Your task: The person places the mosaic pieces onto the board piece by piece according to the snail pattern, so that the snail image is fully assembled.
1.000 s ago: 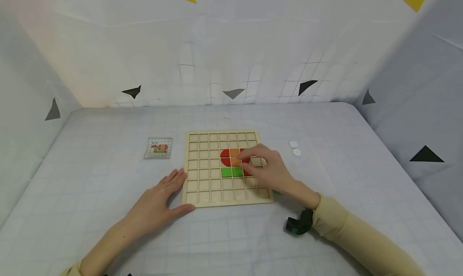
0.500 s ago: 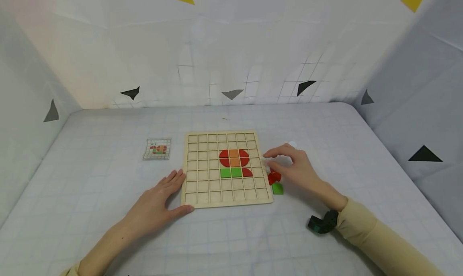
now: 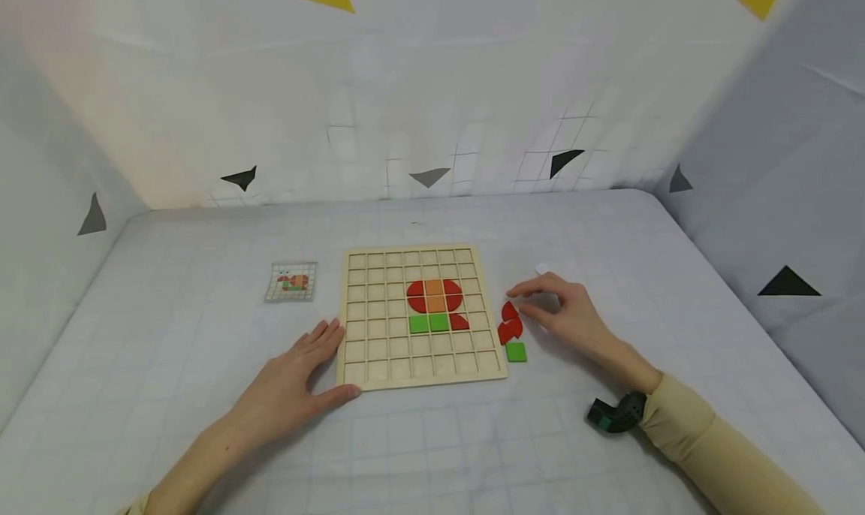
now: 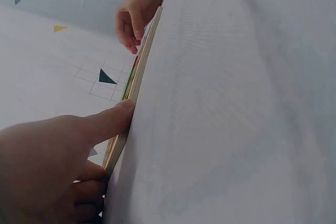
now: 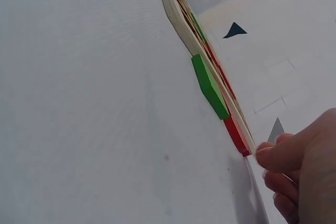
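A wooden grid board (image 3: 385, 350) lies mid-table. Set in its cells are red rounded pieces (image 3: 416, 297), orange pieces (image 3: 435, 302), and two green squares (image 3: 429, 323) beside a red quarter-round piece (image 3: 459, 322). My left hand (image 3: 287, 387) rests at the board's left edge, fingers extended and thumb at the near corner. Right of the board lie several loose red pieces (image 3: 510, 326) and a green square (image 3: 516, 352). My right hand (image 3: 571, 316) hovers just beside the red pieces, thumb and forefinger a little apart, with nothing seen between them.
A small picture card (image 3: 291, 282) with a coloured figure on a grid lies left of the board. Beyond the right hand a white disc (image 3: 542, 269) is partly visible. White cloth walls (image 3: 378, 87) enclose the table's back and sides.
My right hand has moved from over the board rightward to the loose pieces, uncovering the red quarter-round piece beside the green squares. The left hand has stayed at the board's edge.
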`<action>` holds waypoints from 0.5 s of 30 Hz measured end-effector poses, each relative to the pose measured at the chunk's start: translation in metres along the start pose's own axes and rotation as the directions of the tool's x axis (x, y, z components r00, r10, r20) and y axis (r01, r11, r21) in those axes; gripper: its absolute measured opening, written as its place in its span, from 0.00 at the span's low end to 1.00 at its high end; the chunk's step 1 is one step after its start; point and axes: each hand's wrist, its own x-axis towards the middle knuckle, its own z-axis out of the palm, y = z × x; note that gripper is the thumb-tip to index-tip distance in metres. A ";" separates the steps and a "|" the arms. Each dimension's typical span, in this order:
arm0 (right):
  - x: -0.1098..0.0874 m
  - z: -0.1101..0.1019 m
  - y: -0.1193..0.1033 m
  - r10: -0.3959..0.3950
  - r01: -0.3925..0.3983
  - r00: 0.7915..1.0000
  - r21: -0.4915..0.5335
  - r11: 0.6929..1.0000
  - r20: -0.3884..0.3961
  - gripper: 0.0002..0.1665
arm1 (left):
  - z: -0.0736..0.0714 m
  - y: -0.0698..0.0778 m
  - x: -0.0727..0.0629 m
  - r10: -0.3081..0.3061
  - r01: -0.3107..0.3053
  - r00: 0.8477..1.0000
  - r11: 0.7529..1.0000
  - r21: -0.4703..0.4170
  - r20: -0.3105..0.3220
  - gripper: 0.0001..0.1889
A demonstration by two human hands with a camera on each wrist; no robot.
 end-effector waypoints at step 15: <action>0.002 0.001 -0.018 0.024 -0.023 0.998 -0.012 1.000 0.055 0.18 | 0.001 -0.002 -0.002 0.005 -0.005 1.000 1.000 -0.007 -0.014 0.49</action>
